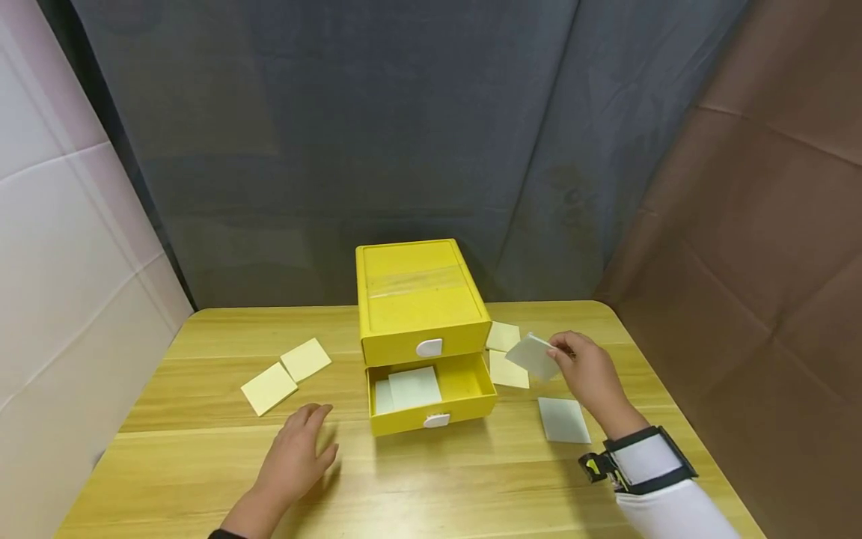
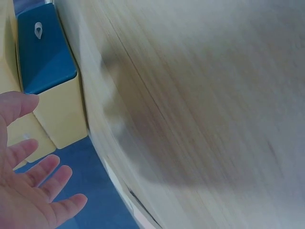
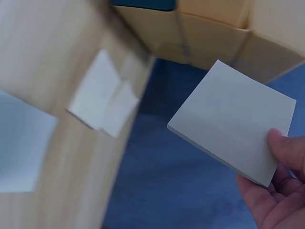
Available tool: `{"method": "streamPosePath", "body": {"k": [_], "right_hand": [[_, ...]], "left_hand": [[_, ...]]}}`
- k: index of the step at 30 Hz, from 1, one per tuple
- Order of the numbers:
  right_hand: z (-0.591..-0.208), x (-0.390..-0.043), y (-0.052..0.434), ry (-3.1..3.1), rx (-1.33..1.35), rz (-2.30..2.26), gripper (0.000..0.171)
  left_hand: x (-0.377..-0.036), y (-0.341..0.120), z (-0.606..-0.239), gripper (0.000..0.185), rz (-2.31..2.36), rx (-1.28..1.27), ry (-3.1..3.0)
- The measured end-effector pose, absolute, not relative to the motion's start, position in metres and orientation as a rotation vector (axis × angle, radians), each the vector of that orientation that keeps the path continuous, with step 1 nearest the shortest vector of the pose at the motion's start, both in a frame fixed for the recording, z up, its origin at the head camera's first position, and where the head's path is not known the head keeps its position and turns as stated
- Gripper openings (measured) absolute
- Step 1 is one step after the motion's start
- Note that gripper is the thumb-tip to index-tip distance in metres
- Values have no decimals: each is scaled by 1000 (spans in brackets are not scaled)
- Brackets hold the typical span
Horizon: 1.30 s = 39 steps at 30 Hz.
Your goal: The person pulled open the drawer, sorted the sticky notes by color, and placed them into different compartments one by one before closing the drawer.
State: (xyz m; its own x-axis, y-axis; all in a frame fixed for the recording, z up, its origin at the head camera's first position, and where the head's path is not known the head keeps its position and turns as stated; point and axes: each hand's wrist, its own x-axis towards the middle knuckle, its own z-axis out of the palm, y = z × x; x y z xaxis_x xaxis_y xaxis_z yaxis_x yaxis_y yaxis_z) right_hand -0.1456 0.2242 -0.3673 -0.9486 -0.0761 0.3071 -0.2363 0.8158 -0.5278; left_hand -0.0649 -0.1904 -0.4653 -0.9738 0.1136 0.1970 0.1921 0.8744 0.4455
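A pale grey sticky-note pad (image 1: pixel 533 356) sits right of centre in the head view, pinched at its lower right corner by the right hand (image 1: pixel 591 374), thumb on top and fingers curled beneath; the right wrist view shows the pad (image 3: pixel 233 128) flat, lifted clear of the table. It hangs just right of the yellow drawer box (image 1: pixel 420 299), and the open lower drawer (image 1: pixel 471 382) lies to its lower left, so the right hand is far nearer that drawer than the left. 2 pads (image 1: pixel 408 389) already lie inside the drawer. Below the held pad, 2 yellow pads (image 1: pixel 506 353) lie on the wooden table (image 1: pixel 431 479), and 1 grey pad (image 1: pixel 563 420) lies near the wrist. The left hand (image 1: pixel 296 457) rests flat on the table at lower left, fingers spread and holding nothing. 2 more yellow pads (image 1: pixel 286 374) lie at middle left.
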Motion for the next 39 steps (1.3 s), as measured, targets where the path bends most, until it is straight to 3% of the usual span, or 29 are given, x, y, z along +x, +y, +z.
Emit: {"method": "streamPosePath", "body": {"k": [15, 21, 39], "right_hand": [[-331, -127, 185, -2533, 572, 782, 14], [-335, -132, 165, -2560, 750, 798, 15], [-360, -141, 135, -2814, 956, 734, 6]], "left_hand": [[-62, -192, -465, 57, -720, -222, -2860], [-61, -193, -465, 58, -732, -217, -2858], [-59, -191, -465, 58, -728, -208, -2875]]}}
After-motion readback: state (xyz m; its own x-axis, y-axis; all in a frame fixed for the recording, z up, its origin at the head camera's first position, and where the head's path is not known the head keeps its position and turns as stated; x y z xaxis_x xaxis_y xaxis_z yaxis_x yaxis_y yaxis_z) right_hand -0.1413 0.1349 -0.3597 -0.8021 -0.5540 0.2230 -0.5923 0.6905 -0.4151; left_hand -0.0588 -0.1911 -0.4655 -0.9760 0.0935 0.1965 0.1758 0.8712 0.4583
